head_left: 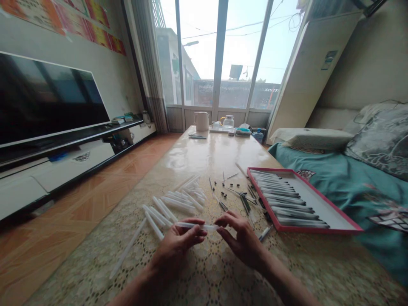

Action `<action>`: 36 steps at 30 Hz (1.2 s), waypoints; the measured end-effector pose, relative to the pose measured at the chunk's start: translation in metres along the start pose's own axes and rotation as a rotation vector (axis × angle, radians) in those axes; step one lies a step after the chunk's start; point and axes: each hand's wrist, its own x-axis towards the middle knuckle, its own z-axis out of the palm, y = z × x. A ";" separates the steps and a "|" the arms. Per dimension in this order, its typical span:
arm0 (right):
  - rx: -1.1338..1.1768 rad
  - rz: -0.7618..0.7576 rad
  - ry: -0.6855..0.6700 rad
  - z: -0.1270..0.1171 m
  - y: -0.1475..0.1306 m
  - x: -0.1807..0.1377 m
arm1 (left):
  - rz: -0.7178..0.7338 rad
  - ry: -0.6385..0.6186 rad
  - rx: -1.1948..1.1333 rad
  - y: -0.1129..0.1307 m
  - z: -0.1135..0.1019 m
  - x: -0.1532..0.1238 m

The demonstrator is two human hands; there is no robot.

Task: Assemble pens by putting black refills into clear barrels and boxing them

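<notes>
A translucent white pen barrel point(208, 228) lies level between my two hands, just above the table. My left hand point(178, 242) is closed around its left part, thumb and fingers pinching near the middle. At the barrel's right end, the fingertips of my right hand point(245, 240) are pinched together; whether a small part sits between them is hidden. Beyond my left hand is a loose pile of white pen barrels point(180, 200). Small black caps point(224, 195) and dark, thin pen parts point(245, 204) lie scattered beyond my right hand.
To the right, a shallow red-rimmed box point(321, 231) holds a row of pens point(283, 197). A single barrel point(127, 248) lies at the left. A pitcher point(202, 122), a glass teapot point(228, 122) and a tissue pack point(243, 130) stand at the table's far end. A sofa point(318, 163) borders the right side.
</notes>
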 end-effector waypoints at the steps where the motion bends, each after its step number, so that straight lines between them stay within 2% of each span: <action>1: -0.032 0.038 0.034 -0.002 0.003 0.001 | 0.005 0.016 -0.024 0.000 0.000 0.000; 4: -0.275 0.208 0.152 -0.007 0.018 0.000 | 0.015 0.096 -0.101 0.002 0.001 -0.001; 6: -0.430 0.279 0.157 -0.009 0.027 -0.002 | 0.022 0.137 -0.129 0.004 0.003 -0.002; 10: -0.538 0.324 0.097 -0.007 0.033 -0.003 | 0.026 0.149 -0.149 0.005 0.006 -0.004; 14: -0.593 0.321 0.112 -0.005 0.034 -0.003 | 0.043 0.166 -0.175 0.006 0.006 -0.004; 17: -0.539 0.266 0.182 -0.006 0.035 -0.004 | 0.062 0.178 -0.200 0.008 0.004 -0.003; 20: -0.334 0.178 0.249 -0.007 0.031 -0.005 | 0.086 0.216 -0.249 0.010 0.000 -0.002; 24: -0.089 0.045 0.243 -0.006 0.015 -0.007 | 0.121 0.311 -0.316 0.010 -0.004 -0.001; 30: -0.084 -0.033 0.204 -0.003 -0.004 -0.009 | 0.124 0.380 -0.352 0.011 -0.003 -0.001; 36: -0.128 -0.049 0.166 -0.001 -0.007 -0.010 | 0.090 0.323 -0.326 0.009 -0.001 0.000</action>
